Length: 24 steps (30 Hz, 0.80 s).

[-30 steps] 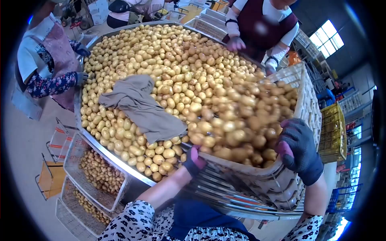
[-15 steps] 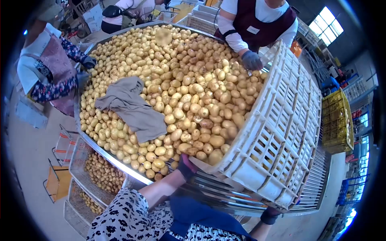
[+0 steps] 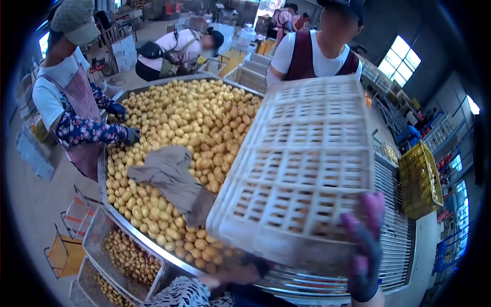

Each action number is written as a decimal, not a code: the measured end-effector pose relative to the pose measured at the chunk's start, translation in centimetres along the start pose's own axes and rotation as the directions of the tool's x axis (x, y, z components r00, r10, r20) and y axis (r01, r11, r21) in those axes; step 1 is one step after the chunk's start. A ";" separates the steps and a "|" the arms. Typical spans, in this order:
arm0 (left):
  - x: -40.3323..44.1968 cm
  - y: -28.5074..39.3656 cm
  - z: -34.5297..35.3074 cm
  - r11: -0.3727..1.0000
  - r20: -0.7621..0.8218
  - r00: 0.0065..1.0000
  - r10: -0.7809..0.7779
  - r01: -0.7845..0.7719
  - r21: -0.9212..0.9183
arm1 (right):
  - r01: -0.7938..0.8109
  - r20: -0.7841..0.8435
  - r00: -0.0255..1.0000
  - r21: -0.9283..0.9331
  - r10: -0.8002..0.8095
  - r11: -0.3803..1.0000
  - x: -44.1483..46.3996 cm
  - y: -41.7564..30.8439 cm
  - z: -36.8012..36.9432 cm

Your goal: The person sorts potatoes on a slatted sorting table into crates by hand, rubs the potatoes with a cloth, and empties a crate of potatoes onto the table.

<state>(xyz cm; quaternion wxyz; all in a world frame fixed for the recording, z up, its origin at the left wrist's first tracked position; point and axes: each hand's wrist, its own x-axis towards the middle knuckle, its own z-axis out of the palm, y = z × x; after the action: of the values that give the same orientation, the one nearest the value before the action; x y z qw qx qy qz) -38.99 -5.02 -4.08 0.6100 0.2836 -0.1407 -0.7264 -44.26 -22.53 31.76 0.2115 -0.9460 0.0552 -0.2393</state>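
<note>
A white slatted plastic crate point(image 3: 302, 153) stands tilted over the right part of a metal sorting table, its slatted side facing me. My right hand point(image 3: 365, 250), in a dark glove with pink fingers, holds the crate's lower right corner, blurred by motion. At the crate's lower left edge is my left hand point(image 3: 258, 267), in a dark purple glove; it is smeared, and its fingers are mostly hidden. Potatoes point(image 3: 204, 128) cover the table to the left of the crate. A grey-brown cloth point(image 3: 171, 174) lies on them.
A co-worker point(image 3: 76, 97) at the left reaches into the potatoes. Another person point(image 3: 319, 51) stands behind the crate. Stacked crates of small potatoes point(image 3: 130, 256) are at lower left. Metal rollers point(image 3: 391, 215) run along the right, with a yellow crate point(image 3: 419, 179) beyond.
The crate has swung left and tipped up toward me, now covering part of the potatoes. My right hand has risen from its bottom edge. The left co-worker now has both hands at the potatoes.
</note>
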 end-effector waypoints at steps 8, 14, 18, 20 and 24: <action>0.5 3.1 1.6 0.997 0.169 0.985 -0.037 0.048 -0.059 | 0.307 0.468 0.873 -0.305 -0.139 0.901 8.4 -8.5 8.2; -0.8 4.7 1.5 0.992 0.183 0.981 -0.070 0.087 -0.089 | 0.358 0.458 0.853 -0.161 -0.252 0.920 8.4 -8.4 9.4; -2.6 5.8 1.3 0.992 0.171 0.983 -0.071 0.089 -0.095 | 0.378 0.453 0.853 -0.195 -0.259 0.905 5.3 -5.3 7.8; -4.2 6.2 0.9 0.991 0.163 0.984 -0.071 0.088 -0.099 | 0.354 0.439 0.870 -0.236 -0.226 0.905 3.9 -4.6 5.9; -9.9 6.7 -2.1 0.996 -0.014 0.997 -0.069 0.068 -0.064 | 0.042 0.081 0.997 -0.449 -0.006 0.892 -2.2 0.2 0.8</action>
<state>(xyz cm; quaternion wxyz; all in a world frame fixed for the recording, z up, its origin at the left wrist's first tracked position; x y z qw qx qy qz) -31.40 3.37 0.34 0.5945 0.2748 -0.1027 -0.7486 -45.77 -21.91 30.10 -0.0145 -0.9784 0.0891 -0.1860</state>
